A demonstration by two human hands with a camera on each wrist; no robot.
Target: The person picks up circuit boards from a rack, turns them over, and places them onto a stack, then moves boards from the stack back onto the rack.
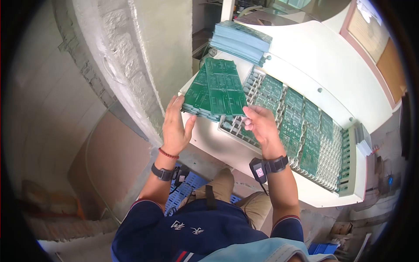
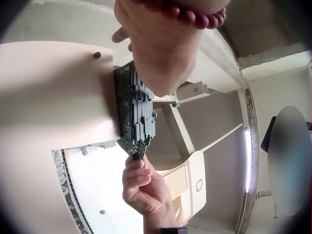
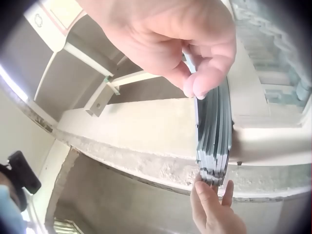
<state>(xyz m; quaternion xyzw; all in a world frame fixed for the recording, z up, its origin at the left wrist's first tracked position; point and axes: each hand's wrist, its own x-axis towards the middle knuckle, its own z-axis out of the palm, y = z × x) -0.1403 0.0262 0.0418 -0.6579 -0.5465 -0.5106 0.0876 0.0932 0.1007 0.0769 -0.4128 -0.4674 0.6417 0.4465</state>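
A stack of green circuit boards (image 1: pixel 195 97) lies on the machine's white corner in the head view. Its uppermost circuit board (image 1: pixel 225 85) is turned at an angle across the others. My right hand (image 1: pixel 263 127) pinches that board's near right corner between thumb and fingers. Along the stack's left side rests my left hand (image 1: pixel 175 125), its fingers straight and thumb apart at the near edge. The right wrist view shows the layered board edges (image 3: pixel 214 122) side-on, with the left hand (image 3: pixel 214 209) at their far end.
Right of the stack, a roller conveyor (image 1: pixel 321 153) carries several flat green boards. Behind stands a tall pile of boards (image 1: pixel 241 38) with pale blue edges. A white hood (image 1: pixel 305 48) rises at the back, and a rough concrete wall (image 1: pixel 118 56) stands to the left.
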